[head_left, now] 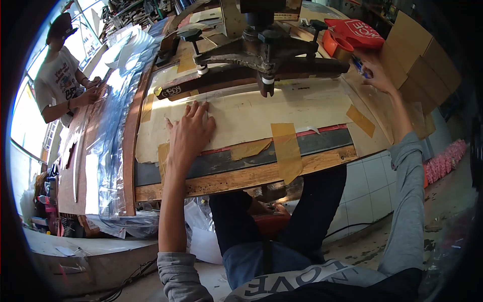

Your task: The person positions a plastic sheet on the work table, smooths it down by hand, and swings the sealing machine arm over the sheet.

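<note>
My left hand (190,126) lies with fingers spread on a pale, worn sheet (251,113) that covers the worktable. Just beyond its fingertips runs the dark metal crossbar (226,82) of a heavy press (261,48). My right hand (381,79) is at the table's right side, its fingers closed round a small blue object (360,65). Its exact kind is hard to make out. Near that hand are a roll of tape (338,46) and a red plastic bag (356,32) with white lettering.
Strips of brown tape (286,151) hold the sheet near the wooden front edge (241,176). A cardboard box (420,60) stands at the right. Clear plastic sheeting (113,136) covers a table at left, where another person (60,75) stands. Pink material (445,161) lies lower right.
</note>
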`<action>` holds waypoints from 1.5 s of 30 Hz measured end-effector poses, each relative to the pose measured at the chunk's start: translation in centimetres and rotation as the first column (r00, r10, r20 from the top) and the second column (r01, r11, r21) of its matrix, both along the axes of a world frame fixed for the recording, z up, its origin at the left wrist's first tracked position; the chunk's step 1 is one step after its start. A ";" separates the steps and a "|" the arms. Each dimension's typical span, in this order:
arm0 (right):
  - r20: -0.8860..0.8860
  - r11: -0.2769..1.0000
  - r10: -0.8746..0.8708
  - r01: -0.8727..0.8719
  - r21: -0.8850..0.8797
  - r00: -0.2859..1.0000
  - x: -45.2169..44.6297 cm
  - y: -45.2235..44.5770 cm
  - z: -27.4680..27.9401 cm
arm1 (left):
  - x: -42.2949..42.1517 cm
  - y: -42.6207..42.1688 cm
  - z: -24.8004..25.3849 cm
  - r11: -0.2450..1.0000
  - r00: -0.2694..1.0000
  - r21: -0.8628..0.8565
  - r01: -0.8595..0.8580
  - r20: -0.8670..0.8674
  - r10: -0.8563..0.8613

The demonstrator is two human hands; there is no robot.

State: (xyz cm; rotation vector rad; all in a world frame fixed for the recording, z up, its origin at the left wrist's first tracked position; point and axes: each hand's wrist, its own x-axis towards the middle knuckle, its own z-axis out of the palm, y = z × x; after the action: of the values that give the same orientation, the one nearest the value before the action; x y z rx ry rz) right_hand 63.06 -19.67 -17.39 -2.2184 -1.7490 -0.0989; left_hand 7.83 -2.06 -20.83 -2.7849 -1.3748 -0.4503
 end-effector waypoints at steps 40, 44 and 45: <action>0.128 1.000 0.011 -0.011 0.004 0.992 -12.7 -1.2 -0.5 | 0.0 0.0 -0.3 0.999 0.999 0.035 0.011 -0.045 -0.009; 0.106 0.999 -0.047 0.045 0.030 0.993 -14.4 -2.9 -2.9 | -0.2 -0.3 0.1 1.000 0.999 -0.007 -0.003 -0.034 0.003; 0.167 0.992 -0.122 0.126 -0.012 0.978 -15.8 -3.2 -2.5 | -0.1 -0.3 0.0 1.000 0.999 -0.003 -0.005 -0.038 0.005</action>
State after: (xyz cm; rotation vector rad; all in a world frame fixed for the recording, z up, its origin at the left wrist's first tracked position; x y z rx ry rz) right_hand 47.24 -22.90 -19.86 -2.3964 -1.6990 -0.3017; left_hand 7.73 -2.35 -20.85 -2.7768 -1.3750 -0.3934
